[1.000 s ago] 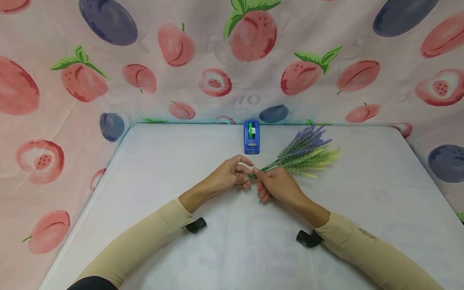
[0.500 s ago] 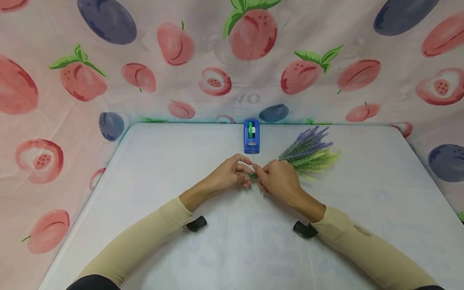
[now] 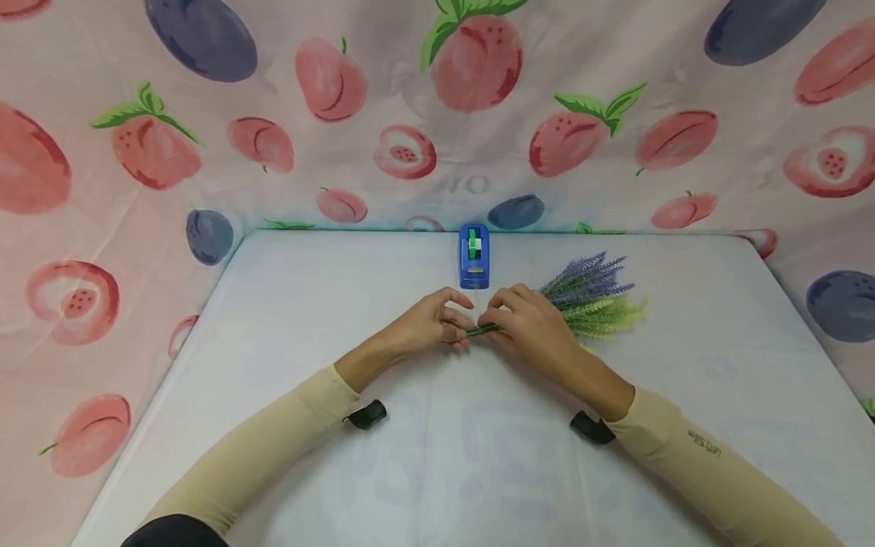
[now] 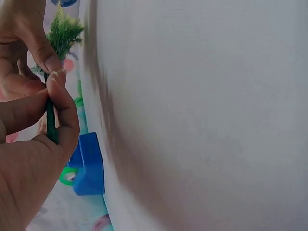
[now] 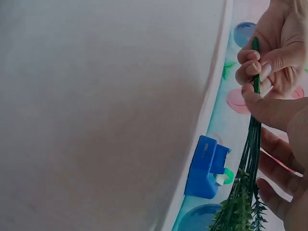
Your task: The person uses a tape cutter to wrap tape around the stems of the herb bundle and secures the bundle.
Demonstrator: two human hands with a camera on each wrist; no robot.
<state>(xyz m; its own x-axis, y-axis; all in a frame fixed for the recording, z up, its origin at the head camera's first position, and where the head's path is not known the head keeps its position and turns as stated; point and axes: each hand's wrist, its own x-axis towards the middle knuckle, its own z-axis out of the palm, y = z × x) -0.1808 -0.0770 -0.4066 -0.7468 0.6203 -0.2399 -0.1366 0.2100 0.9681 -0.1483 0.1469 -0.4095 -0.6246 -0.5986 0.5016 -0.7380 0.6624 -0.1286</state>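
Note:
A bunch of artificial lavender (image 3: 589,295), with purple and yellow-green heads, lies across the middle of the table with its heads to the right. My left hand (image 3: 432,323) pinches the green stems (image 4: 51,122) near their cut ends, between thumb and fingers. Right beside it, my right hand (image 3: 536,330) holds the same stems nearer the heads, hiding part of them. In the right wrist view the right thumb lies across the stems (image 5: 250,144), while its other fingers are loosely bent behind them. The stem ends stick out past the left fingers.
A blue tape dispenser (image 3: 474,258) with a green core stands at the table's back edge, just beyond the hands. The white table (image 3: 437,471) meets a fruit-printed cloth (image 3: 403,76) at the back and sides.
My right hand has turned over the stems, its fingers now on top, and shifted slightly right. The lavender heads have swung a little toward me. My left hand has hardly moved.

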